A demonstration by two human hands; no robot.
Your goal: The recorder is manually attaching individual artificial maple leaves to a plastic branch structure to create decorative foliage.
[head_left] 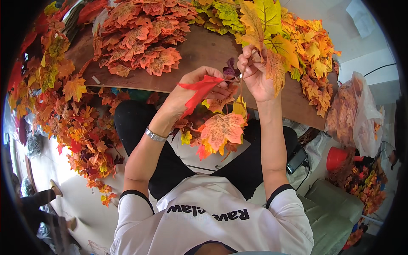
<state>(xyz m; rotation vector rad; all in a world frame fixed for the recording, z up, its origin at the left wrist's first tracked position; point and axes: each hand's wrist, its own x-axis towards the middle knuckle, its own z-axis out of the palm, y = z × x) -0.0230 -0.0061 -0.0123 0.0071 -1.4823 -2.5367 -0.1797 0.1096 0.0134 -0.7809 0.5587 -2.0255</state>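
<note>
Above the near edge of the brown table, my left hand (202,85) is closed round the thin stem of an artificial leaf garland. A red leaf (203,91) lies across its fingers. Below it hang more of the garland's leaves, among them a large orange maple leaf (223,131) over my lap. My right hand (257,74) is raised a little higher, fingers pinched on a leaf stem. Yellow-orange artificial leaves (275,70) stand out around those fingers, one of them hanging beside the palm. Where the two stems meet is partly hidden by my fingers.
A pile of orange-red leaves (148,36) covers the table's (204,49) left part; yellow leaves (312,46) lie at its right. Finished-looking garlands (85,127) hang at the left. On the right are a plastic bag of leaves (359,114) and a red container (338,158).
</note>
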